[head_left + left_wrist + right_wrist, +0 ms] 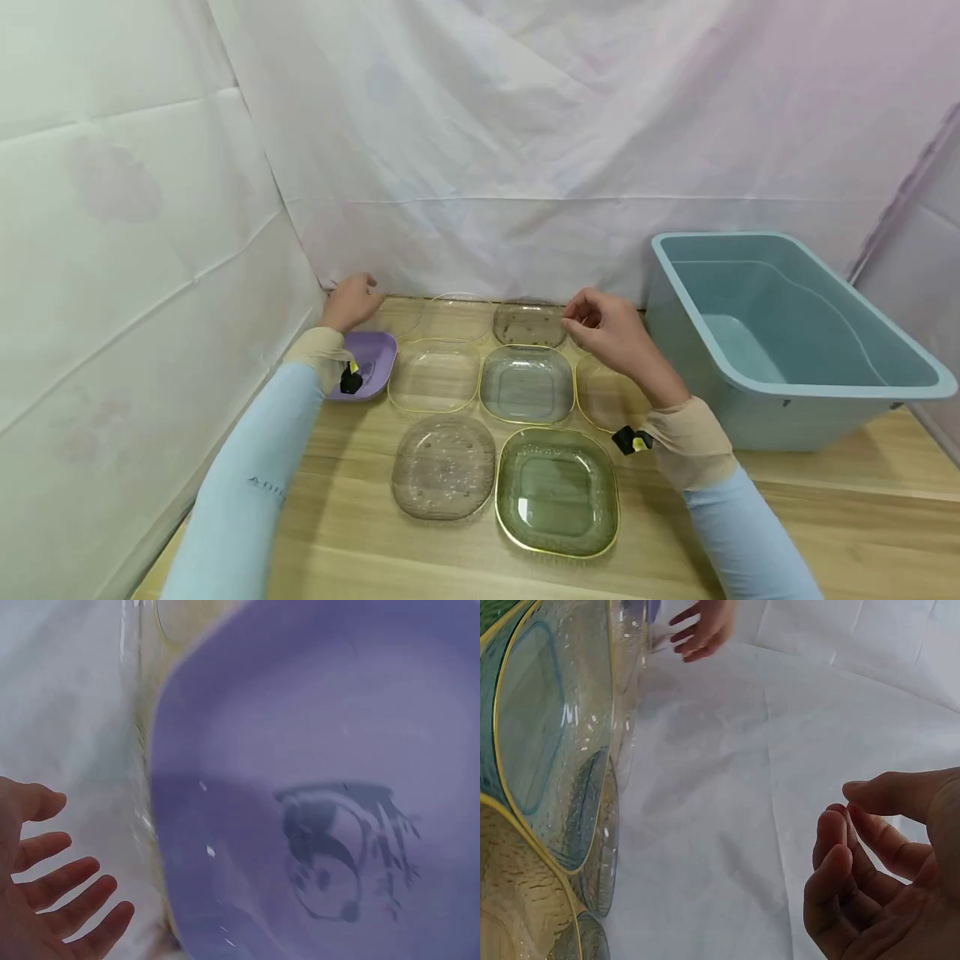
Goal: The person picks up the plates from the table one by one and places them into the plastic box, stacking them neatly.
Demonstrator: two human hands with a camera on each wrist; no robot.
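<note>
The left hand [351, 302] hovers at ten o'clock on the tabletop [825, 517], fingers [71, 896] spread loosely and holding nothing, just beyond the purple plate [369, 363] (its wrist camera sees mostly that plate). The right hand [611, 332] hangs at one o'clock, fingers [840, 862] lightly curled and empty, above a clear plate [604, 398] and beside the smoky far plate [529, 324]. The blue tub [780, 333] sits at three o'clock.

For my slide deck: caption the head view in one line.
Both hands, left and right, hover empty over the far row of clear plates beside a purple dish and blue bin.
</note>
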